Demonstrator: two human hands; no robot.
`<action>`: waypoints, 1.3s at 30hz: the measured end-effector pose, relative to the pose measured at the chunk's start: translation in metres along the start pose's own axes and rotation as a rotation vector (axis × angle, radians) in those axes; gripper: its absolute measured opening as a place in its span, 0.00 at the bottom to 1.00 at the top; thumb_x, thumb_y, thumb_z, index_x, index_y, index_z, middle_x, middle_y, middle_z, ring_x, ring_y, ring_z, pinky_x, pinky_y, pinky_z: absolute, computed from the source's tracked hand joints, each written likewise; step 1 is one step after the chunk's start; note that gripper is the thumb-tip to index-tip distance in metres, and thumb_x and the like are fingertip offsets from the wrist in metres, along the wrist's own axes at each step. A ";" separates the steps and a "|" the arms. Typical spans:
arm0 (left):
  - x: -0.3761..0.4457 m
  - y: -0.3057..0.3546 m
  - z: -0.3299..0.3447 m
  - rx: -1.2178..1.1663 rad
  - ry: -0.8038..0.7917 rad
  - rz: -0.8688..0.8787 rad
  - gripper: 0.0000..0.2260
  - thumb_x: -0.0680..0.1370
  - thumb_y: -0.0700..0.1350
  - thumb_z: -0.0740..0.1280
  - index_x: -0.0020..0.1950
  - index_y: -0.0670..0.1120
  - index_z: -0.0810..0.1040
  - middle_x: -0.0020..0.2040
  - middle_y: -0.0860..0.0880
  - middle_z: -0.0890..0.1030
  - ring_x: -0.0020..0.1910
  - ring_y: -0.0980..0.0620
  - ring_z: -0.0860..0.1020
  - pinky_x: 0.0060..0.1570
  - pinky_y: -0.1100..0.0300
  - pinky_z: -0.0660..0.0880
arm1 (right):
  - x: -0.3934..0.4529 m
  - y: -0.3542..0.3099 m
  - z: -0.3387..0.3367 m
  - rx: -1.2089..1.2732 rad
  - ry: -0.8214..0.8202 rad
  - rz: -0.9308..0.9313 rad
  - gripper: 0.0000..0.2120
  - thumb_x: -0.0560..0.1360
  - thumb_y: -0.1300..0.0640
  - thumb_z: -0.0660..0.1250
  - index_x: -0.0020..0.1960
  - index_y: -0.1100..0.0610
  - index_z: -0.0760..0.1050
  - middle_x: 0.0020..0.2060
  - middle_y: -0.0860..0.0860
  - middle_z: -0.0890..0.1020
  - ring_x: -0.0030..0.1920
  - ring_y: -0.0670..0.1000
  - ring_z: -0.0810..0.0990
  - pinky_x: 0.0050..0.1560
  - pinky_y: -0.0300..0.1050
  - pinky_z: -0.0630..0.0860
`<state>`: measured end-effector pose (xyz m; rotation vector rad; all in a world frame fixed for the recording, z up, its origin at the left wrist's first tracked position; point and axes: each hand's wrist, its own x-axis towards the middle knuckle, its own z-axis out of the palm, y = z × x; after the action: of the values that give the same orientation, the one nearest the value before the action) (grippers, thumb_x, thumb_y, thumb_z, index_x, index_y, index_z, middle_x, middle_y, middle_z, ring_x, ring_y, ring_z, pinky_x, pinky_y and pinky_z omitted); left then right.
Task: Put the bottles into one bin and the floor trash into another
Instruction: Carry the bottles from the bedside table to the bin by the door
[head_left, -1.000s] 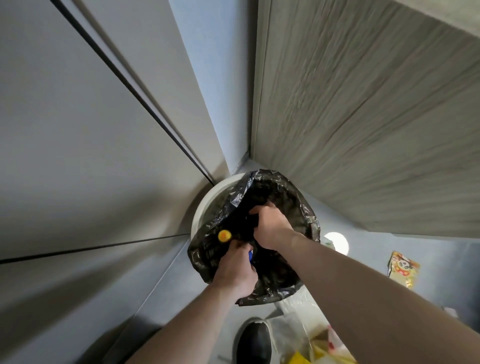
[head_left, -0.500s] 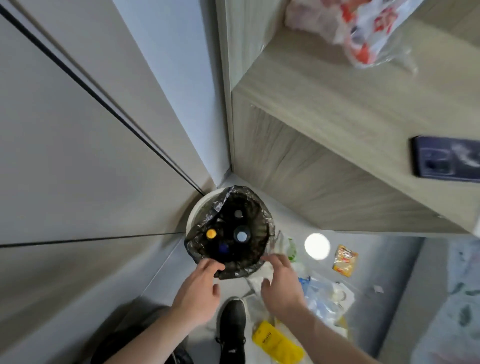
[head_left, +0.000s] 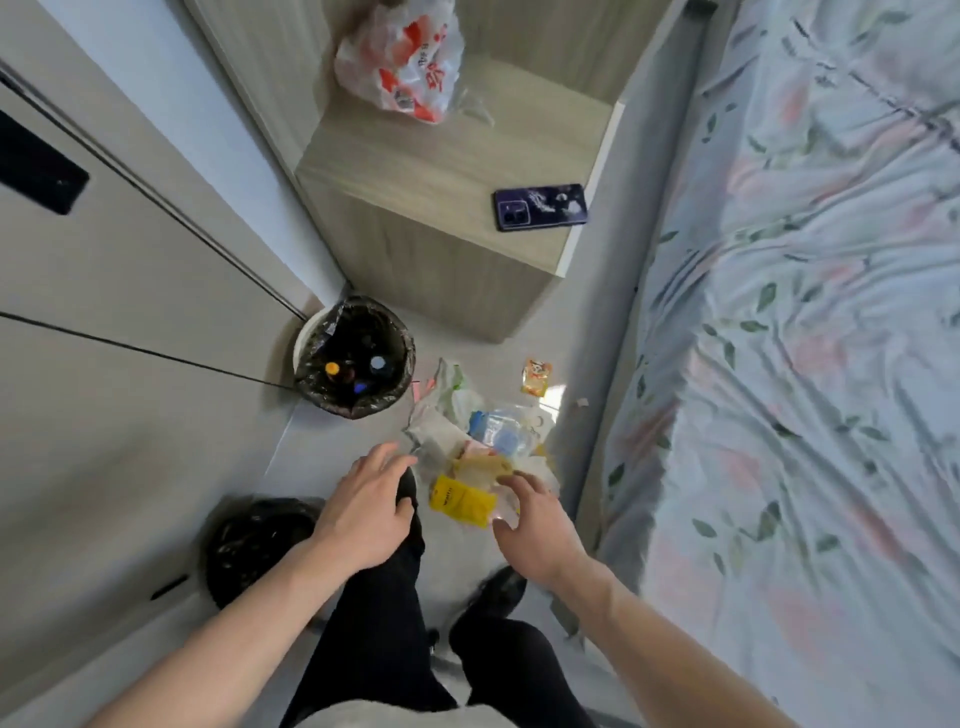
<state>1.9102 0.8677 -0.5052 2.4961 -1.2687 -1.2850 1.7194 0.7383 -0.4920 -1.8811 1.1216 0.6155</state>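
- Your left hand (head_left: 366, 512) is at lower centre of the frame, fingers spread and loose, holding nothing.
- Your right hand (head_left: 537, 522) is just right of it, fingers bent loosely and apart, also holding nothing.
- The trash pile (head_left: 480, 441) lies on the floor at centre frame, just beyond both sets of fingertips; whether either hand touches it you cannot tell, since the frame is blurred.
- A yellow packet (head_left: 461, 500) sits at the near edge of the pile, between your two hands and closest to the right fingers.
- A small orange wrapper (head_left: 536, 377) lies apart from the pile, toward the upper right of it.
- The far bin (head_left: 355, 356), black-lined, stands left of centre, well beyond your left hand. Bottle caps (head_left: 377, 364) show inside it: orange, pale blue and dark blue; the bottle bodies are lost in the dark liner.
- The near bin (head_left: 254, 540) is at lower left, partly covered by your left forearm; its contents are too dark to make out.
- Most pieces in the pile are smeared by motion and cannot be told apart.
- A phone (head_left: 540, 206) and a plastic bag (head_left: 402, 62) rest on the cabinet (head_left: 415, 171) at upper centre.
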 end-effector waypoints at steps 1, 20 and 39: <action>-0.019 0.021 0.001 0.005 -0.010 0.014 0.24 0.82 0.48 0.63 0.78 0.52 0.64 0.79 0.53 0.59 0.77 0.49 0.61 0.75 0.53 0.63 | -0.026 0.011 -0.006 0.024 0.011 0.009 0.26 0.77 0.55 0.65 0.75 0.53 0.69 0.73 0.50 0.71 0.74 0.54 0.68 0.75 0.48 0.65; -0.161 0.330 0.063 0.572 -0.090 0.651 0.29 0.81 0.55 0.59 0.81 0.55 0.56 0.83 0.51 0.48 0.82 0.47 0.48 0.80 0.49 0.51 | -0.339 0.230 -0.031 0.264 0.412 0.308 0.33 0.81 0.46 0.61 0.82 0.47 0.53 0.82 0.50 0.48 0.82 0.55 0.47 0.80 0.52 0.52; -0.177 0.560 0.196 0.889 -0.159 0.982 0.33 0.82 0.61 0.57 0.83 0.57 0.46 0.82 0.50 0.35 0.81 0.44 0.36 0.80 0.44 0.42 | -0.464 0.439 -0.044 0.400 0.528 0.557 0.37 0.81 0.43 0.61 0.83 0.46 0.46 0.82 0.50 0.41 0.82 0.58 0.43 0.79 0.60 0.53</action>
<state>1.3583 0.6782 -0.2982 1.5001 -3.0179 -0.7089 1.1117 0.8087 -0.3031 -1.4071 1.9818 0.1496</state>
